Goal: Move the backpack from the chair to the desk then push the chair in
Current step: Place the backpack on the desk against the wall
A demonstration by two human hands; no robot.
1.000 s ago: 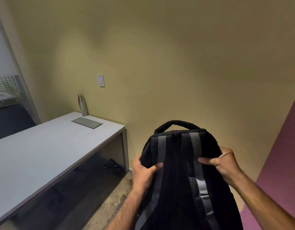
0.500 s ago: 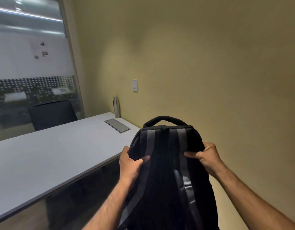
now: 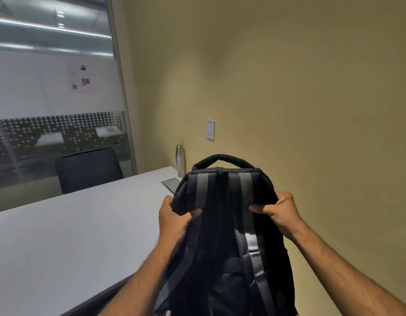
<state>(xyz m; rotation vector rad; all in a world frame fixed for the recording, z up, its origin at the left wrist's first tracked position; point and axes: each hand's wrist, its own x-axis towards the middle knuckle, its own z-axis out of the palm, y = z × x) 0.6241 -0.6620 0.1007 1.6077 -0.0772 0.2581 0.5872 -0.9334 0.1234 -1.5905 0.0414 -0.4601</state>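
I hold a black backpack (image 3: 225,238) upright in the air, its grey shoulder straps facing me and its carry handle on top. My left hand (image 3: 174,221) grips its upper left side and my right hand (image 3: 278,213) grips its upper right side. The pack hangs over the right end of the white desk (image 3: 67,238), partly past the desk's edge. The chair the pack came from is out of sight.
A steel water bottle (image 3: 180,160) stands at the desk's far corner by the wall, next to a grey cable hatch (image 3: 170,184). A dark chair (image 3: 89,169) sits behind the desk against a glass partition. A beige wall with a light switch (image 3: 210,130) is close on the right.
The view has turned left and risen, bringing the desk, far chair and glass partition into sight. The backpack, still in both hands, now hangs over the desk's right end.
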